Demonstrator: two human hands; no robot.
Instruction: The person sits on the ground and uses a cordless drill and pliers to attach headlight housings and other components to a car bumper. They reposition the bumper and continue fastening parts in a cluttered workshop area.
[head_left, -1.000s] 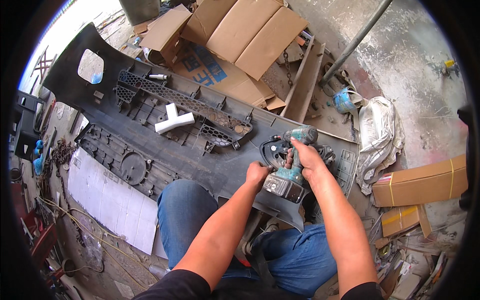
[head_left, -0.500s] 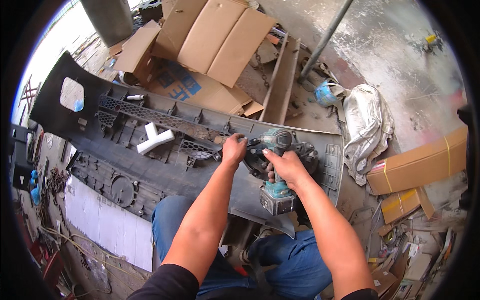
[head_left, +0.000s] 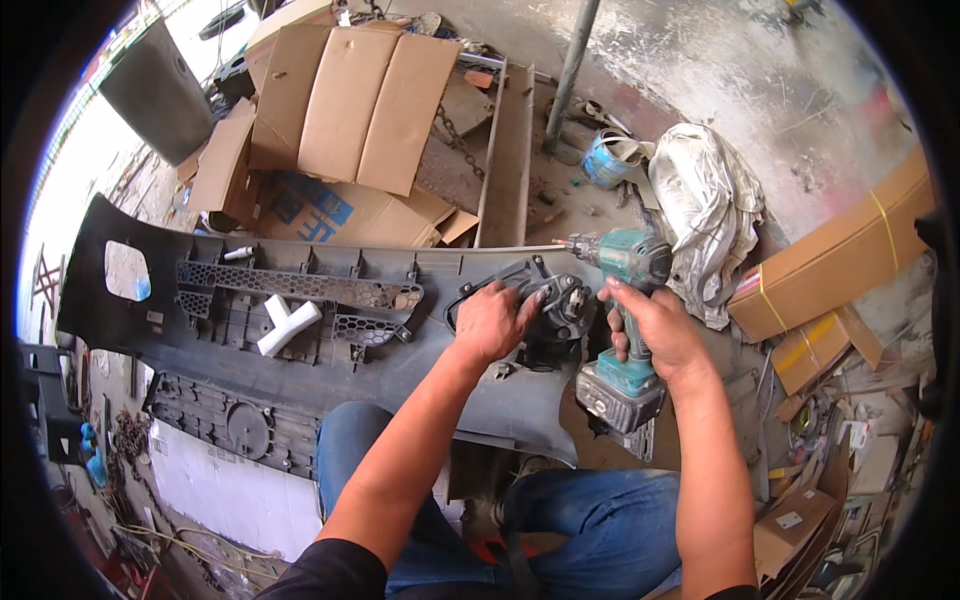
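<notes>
A teal and black cordless drill (head_left: 632, 262) is in my right hand (head_left: 655, 325), its fingers wrapped round the handle. The drill's bit points left, and its battery (head_left: 620, 395) hangs below the hand. My left hand (head_left: 492, 322) grips a black plastic assembly (head_left: 560, 310) that looks like a fog lamp in its bezel; the fingertips on its frame are partly hidden. This assembly lies at the right end of a long black car bumper (head_left: 400, 375), whose ribbed inner side faces up across my knees.
A white foam piece (head_left: 288, 325) rests on the bumper. Beyond stand open cardboard boxes (head_left: 345, 100), a metal channel (head_left: 506, 150), a pole (head_left: 572, 75), a blue can (head_left: 608, 160) and a crumpled pale cloth (head_left: 705, 210). A strapped carton (head_left: 830, 250) lies at right.
My right hand has raised the drill and moved it to the right, off the assembly. My left hand has shifted right onto the assembly's frame. The view has turned somewhat.
</notes>
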